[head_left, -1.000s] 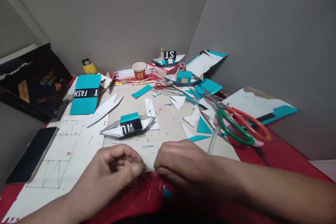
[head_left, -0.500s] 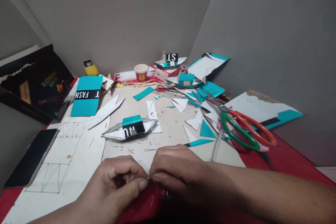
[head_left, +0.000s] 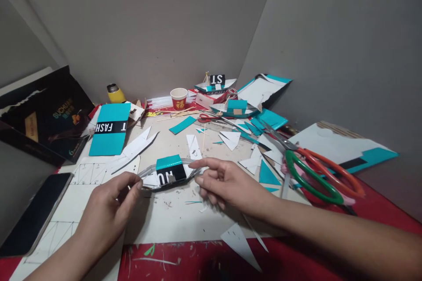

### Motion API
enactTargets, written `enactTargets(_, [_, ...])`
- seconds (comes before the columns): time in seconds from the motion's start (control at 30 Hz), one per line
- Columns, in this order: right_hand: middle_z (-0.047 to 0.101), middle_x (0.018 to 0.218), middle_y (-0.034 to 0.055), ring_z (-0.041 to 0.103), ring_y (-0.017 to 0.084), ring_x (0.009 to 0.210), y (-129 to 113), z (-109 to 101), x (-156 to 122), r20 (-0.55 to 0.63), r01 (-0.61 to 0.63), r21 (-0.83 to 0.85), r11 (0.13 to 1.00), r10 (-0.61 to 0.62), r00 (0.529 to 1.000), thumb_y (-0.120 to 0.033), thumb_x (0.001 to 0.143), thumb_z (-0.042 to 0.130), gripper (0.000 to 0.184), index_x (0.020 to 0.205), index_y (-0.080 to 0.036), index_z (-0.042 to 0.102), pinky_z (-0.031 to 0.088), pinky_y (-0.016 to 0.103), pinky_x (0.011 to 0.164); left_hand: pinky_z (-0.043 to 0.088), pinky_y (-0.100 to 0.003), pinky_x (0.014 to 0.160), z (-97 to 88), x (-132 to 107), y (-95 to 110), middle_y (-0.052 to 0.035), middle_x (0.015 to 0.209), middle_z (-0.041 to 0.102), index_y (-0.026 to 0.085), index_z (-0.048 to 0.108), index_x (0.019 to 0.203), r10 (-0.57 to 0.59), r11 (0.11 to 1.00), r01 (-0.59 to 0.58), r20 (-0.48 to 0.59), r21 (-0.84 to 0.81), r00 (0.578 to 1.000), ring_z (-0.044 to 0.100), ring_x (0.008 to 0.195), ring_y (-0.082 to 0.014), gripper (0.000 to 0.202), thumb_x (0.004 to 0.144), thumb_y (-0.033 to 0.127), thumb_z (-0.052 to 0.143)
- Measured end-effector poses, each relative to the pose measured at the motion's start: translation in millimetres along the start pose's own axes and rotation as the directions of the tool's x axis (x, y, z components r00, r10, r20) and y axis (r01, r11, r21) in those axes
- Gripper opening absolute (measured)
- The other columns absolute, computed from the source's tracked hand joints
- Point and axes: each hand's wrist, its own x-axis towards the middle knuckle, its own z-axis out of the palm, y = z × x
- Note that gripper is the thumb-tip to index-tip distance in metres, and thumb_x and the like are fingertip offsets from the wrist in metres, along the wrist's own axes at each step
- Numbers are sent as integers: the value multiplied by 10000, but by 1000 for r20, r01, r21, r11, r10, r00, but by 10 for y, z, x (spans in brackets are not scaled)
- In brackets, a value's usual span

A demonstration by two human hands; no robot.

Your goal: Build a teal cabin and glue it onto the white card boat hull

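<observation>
A small model boat (head_left: 170, 173) made of paper, with a teal and black lettered roof and grey-edged hull, lies across the middle of the table. At its left end, my left hand (head_left: 107, 204) pinches the pointed tip between thumb and forefinger, covering it. My right hand (head_left: 227, 184) has the opposite end between its thumb and outstretched forefinger, the other fingers curled below. Just right of the boat's roof, a white paper strip (head_left: 194, 145) lies on the table. Paper scraps and a white triangle (head_left: 240, 243) are near my right forearm.
Large scissors (head_left: 316, 175) with green and orange handles lie on the right. Two more boats (head_left: 216, 82) stand at the back, near a paper cup (head_left: 179, 99) and thin sticks. A phone (head_left: 36, 215), a drawn plan (head_left: 89, 174) and a black box (head_left: 49, 114) occupy the left.
My hands were together at the near edge, pinching something tiny. They have parted and moved forward to the boat's two ends. The view has tilted slightly upward.
</observation>
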Motion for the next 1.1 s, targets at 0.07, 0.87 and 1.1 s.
enactTargets(0.07, [581,567,-32,449,80,403,-42,24,45,-4,-37,-2,999,37,999,-282,837,576,361,1172,-150,549,343,175,352,457,-226,514,16,15,10,21,705,680,222,621,847,9,1000,-9,-2,16,1000,618,587,-140,179,904,337,496])
enactTargets(0.87, [516,528,-36,451,85,469,-217,427,-364,-11,342,15,940,-342,940,-508,744,729,345,768,-174,646,375,208,462,448,-251,556,6,-98,757,-72,685,663,141,628,868,465,802,-555,-350,-223,813,599,607,-156,140,853,73,507])
enactTargets(1.1, [538,555,-33,458,81,482,-77,378,-504,-71,451,147,880,-445,893,-415,779,735,258,753,-176,640,393,198,451,476,-222,600,47,-254,850,-42,755,698,168,659,912,342,849,-431,-305,-305,889,616,626,-127,131,870,129,540])
